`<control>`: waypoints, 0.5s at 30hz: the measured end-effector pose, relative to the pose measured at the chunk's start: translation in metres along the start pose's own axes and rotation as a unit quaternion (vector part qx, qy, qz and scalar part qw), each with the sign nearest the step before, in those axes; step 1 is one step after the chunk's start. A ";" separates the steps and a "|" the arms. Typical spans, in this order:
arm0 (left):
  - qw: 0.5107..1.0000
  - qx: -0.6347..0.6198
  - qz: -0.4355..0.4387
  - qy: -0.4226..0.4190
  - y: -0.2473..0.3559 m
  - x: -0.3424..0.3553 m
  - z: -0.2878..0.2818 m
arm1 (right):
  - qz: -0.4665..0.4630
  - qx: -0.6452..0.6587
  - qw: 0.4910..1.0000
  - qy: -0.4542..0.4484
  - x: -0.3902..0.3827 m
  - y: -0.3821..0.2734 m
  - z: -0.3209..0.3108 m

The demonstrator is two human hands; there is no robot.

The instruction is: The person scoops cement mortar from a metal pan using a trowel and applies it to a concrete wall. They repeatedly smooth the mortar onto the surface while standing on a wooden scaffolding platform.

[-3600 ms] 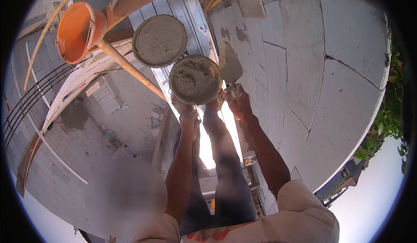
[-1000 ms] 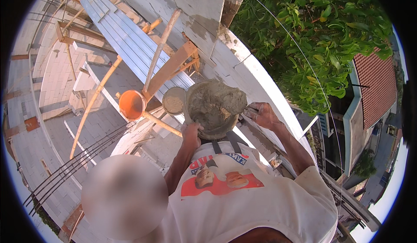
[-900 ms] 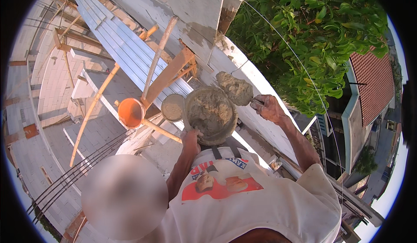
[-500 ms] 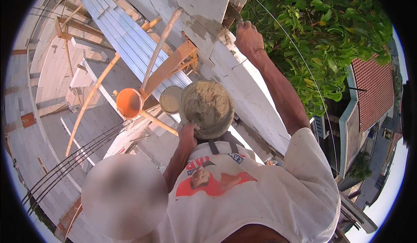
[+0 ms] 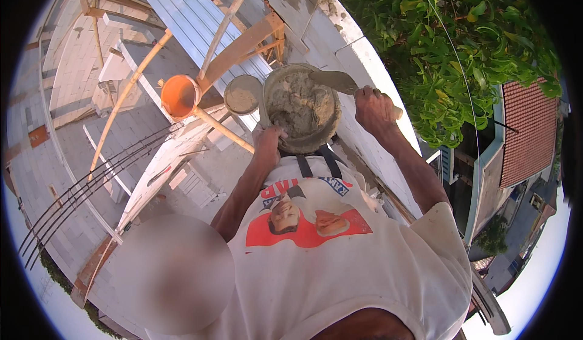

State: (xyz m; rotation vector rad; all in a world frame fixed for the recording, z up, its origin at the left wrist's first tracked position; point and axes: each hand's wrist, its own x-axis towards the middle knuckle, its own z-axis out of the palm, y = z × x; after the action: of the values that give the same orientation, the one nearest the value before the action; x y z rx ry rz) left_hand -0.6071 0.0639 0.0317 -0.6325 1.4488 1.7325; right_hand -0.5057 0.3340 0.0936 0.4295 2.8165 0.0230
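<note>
My left hand (image 5: 267, 142) grips the lower-left rim of a round grey pail (image 5: 299, 115) of lumpy wet mortar, held in front of my body. My right hand (image 5: 372, 109) is closed on the handle of a trowel (image 5: 339, 80), whose mortar-smeared blade reaches left over the upper-right part of the pail. A second round pail (image 5: 242, 94), full of grey mix, stands just left of the one I hold. Farther left is an orange bucket (image 5: 179, 95) with a pale inside, beside a bamboo pole.
Corrugated metal sheeting (image 5: 176, 9), timber bracing (image 5: 237, 54) and bamboo poles (image 5: 133, 78) are above and left, with rebar (image 5: 61, 200) lower left. A white block wall (image 5: 349, 36) runs along the right, beside leafy branches (image 5: 449, 60), a wire and a red-tiled roof (image 5: 525, 139) below.
My right hand has come down from high on the wall, bringing the trowel back over the pail. My left hand still holds the pail, which now appears higher in the view.
</note>
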 end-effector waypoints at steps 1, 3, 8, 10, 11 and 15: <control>1.000 0.004 0.006 -0.010 -0.001 -0.001 -0.001 | -0.031 0.009 0.999 -0.013 0.008 -0.010 0.007; 1.000 0.008 -0.003 -0.025 -0.005 0.001 -0.001 | -0.092 0.027 0.995 -0.036 0.025 -0.024 0.020; 0.999 0.042 -0.012 -0.027 0.005 -0.010 0.005 | -0.142 0.072 0.977 -0.144 0.052 -0.033 0.032; 0.999 0.014 0.003 -0.037 0.000 -0.005 0.002 | -0.164 0.075 0.969 -0.167 0.053 -0.034 0.033; 0.999 0.016 -0.003 -0.037 -0.001 -0.004 0.002 | -0.175 0.073 0.965 -0.179 0.054 -0.035 0.036; 0.998 -0.015 0.007 -0.056 -0.009 0.003 -0.014 | -0.153 0.132 0.956 -0.215 0.046 -0.042 0.050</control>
State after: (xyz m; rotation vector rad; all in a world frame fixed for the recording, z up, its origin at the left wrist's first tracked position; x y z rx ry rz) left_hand -0.6031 0.0512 0.0209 -0.5324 1.3556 1.7742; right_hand -0.5455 0.3063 0.0303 0.0349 2.4243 -0.4597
